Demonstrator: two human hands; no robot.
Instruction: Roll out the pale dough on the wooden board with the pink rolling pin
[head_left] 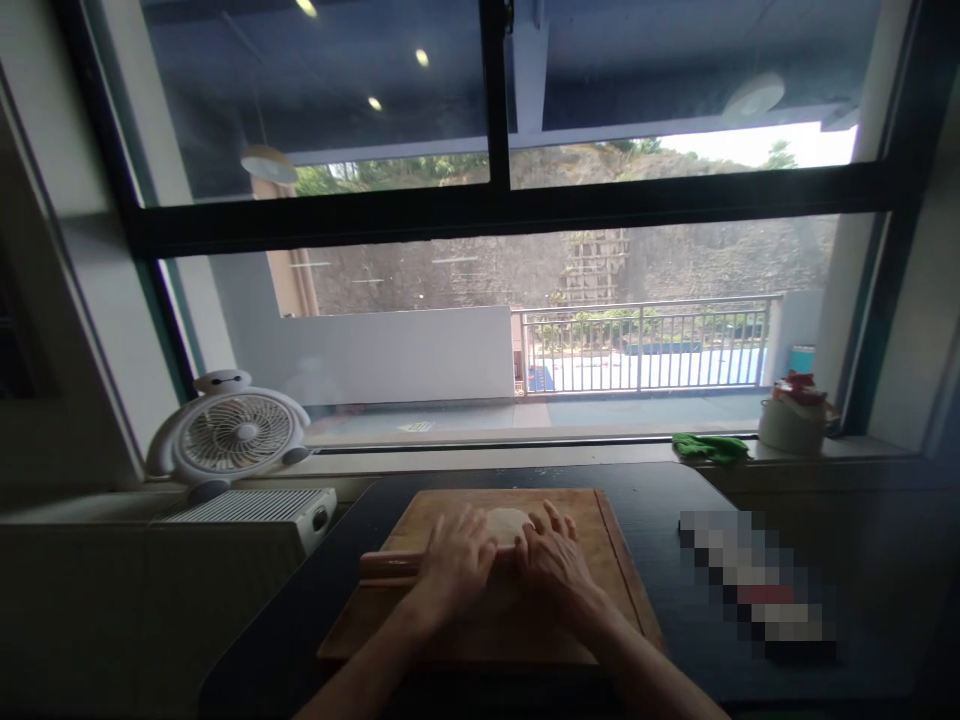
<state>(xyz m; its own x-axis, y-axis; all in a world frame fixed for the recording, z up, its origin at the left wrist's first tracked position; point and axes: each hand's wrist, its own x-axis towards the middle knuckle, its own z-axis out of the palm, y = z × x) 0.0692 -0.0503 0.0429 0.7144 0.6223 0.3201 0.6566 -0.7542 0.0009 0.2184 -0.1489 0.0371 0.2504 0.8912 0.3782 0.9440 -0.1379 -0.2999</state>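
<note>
A pale, flat round of dough (508,526) lies on a wooden board (607,610), between my two hands. My left hand (457,555) is slightly blurred, its fingers stretched forward at the dough's left side. A rolling pin (388,567) lies crosswise on the board, its left end showing beside my left hand; the rest is hidden, and I cannot tell how far it runs beneath my palms. At the right side of the dough, my right hand (553,550) has its fingers spread, their tips at the dough's edge.
The board rests on a dark table (675,560). A blurred-out item (757,585) lies at the table's right. Beyond, a green cloth (709,447) and a white container (795,420) sit on the window sill. A white fan (244,432) stands at the left, above a white radiator-like unit (255,515).
</note>
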